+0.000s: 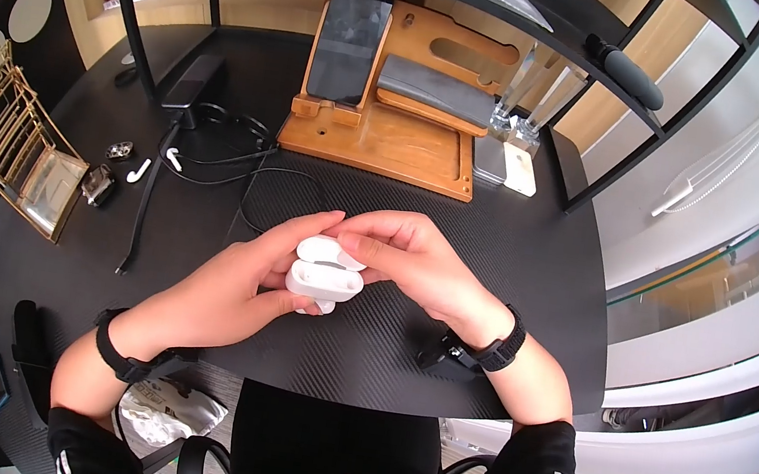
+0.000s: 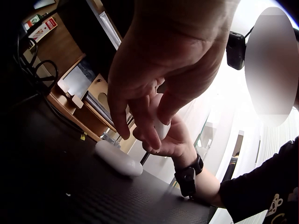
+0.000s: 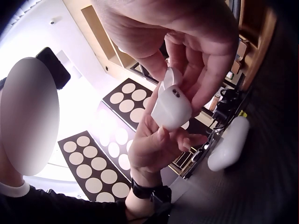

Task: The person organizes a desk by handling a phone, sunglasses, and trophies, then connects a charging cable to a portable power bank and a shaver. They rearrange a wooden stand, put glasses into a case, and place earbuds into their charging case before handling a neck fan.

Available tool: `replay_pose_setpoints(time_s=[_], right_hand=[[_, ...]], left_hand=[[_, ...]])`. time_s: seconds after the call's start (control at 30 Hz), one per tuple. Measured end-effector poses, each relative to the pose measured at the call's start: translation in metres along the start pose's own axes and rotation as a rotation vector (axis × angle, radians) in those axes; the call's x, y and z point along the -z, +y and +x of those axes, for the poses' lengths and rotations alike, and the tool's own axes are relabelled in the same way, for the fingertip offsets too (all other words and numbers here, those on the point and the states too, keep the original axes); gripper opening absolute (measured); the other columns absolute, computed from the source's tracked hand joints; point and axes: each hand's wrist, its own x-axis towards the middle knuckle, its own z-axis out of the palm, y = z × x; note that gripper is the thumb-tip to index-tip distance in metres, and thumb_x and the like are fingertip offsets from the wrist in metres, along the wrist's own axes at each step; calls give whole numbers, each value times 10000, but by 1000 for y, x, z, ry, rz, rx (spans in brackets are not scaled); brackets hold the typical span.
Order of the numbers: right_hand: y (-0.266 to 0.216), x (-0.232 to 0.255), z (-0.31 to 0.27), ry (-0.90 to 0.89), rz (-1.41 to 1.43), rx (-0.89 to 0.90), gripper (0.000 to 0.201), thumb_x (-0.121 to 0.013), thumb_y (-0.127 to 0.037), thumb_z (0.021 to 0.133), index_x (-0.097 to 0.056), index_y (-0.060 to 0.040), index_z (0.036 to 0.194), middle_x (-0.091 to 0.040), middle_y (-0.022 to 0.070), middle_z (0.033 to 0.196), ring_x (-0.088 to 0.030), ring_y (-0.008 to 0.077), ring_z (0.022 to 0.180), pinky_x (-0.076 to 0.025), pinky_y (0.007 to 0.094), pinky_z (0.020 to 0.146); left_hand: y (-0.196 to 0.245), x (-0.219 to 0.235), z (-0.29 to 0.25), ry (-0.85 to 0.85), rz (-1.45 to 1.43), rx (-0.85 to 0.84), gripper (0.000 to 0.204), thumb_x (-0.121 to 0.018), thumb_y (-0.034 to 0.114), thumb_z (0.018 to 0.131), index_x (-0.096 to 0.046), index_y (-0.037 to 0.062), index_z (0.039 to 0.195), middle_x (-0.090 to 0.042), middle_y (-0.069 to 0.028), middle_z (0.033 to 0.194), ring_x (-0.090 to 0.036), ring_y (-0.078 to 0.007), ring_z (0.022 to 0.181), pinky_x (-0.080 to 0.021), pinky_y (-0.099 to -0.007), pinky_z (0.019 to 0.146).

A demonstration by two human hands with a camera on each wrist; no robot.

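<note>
A white earbud case [image 1: 326,283] is held over the desk with its lid [image 1: 320,249] flipped up. My left hand [image 1: 227,288] grips the case body from the left, thumb along its near side. From the right, my right hand [image 1: 424,268] pinches the raised lid between thumb and fingers. The right wrist view shows the case [image 3: 173,111] from its underside, with small dark holes. Beneath the hands, a smooth white rounded object [image 3: 229,144] lies on the desk, mostly hidden in the head view. Two loose white earbuds [image 1: 138,170] lie farther left.
A wooden stand [image 1: 382,150] with a phone [image 1: 350,44] occupies the back of the desk. Black cables [image 1: 215,165] trail across the left side. A gold-wire rack [image 1: 20,138] stands at far left, and a black shelf frame [image 1: 593,170] rises behind.
</note>
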Motion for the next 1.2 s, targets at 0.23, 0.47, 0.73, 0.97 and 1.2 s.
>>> replay_pose_setpoints(time_s=[0.23,0.47,0.73,0.97,1.2], right_hand=[[3,1,1,13,-7,-12,277,-537,-188,966,-623,-13,1162,-658,87,1062,-639,160,957,-533,300,829],[2,0,2,35,-10,-13,255,-557,-142,950,-630,-5,1153,-664,90,1054,-635,148,957,-524,295,838],[2,-3,-2,-26,-213,84,271,-653,-2,851,-649,-2,1122,-660,104,1072,-624,162,990,-505,295,880],[-1,-10,-4,-4,-359,131,304,-660,-4,840,-627,-21,1141,-607,89,1130,-591,183,1074,-494,318,928],[-4,-9,-2,-38,-361,120,335,-652,-13,850,-594,-22,1179,-613,81,1127,-595,160,1062,-497,306,919]], left_hand=[[-6,1,2,6,-27,-1,693,-521,-136,845,-248,67,1449,-521,-137,1276,-574,-222,1132,-499,-325,917],[-2,3,1,-1,27,34,697,-521,-117,856,-222,68,1457,-578,-144,1194,-610,-203,1054,-511,-314,881],[-1,4,-2,-17,-9,204,727,-516,-48,888,-110,77,1477,-652,-146,1002,-661,-165,803,-526,-280,749],[-2,6,-1,-2,49,170,684,-530,-38,887,-172,86,1456,-652,-134,1003,-660,-157,791,-520,-273,748],[-7,16,-1,93,73,46,353,-533,-42,886,-452,29,1222,-648,-122,984,-656,-147,775,-524,-253,693]])
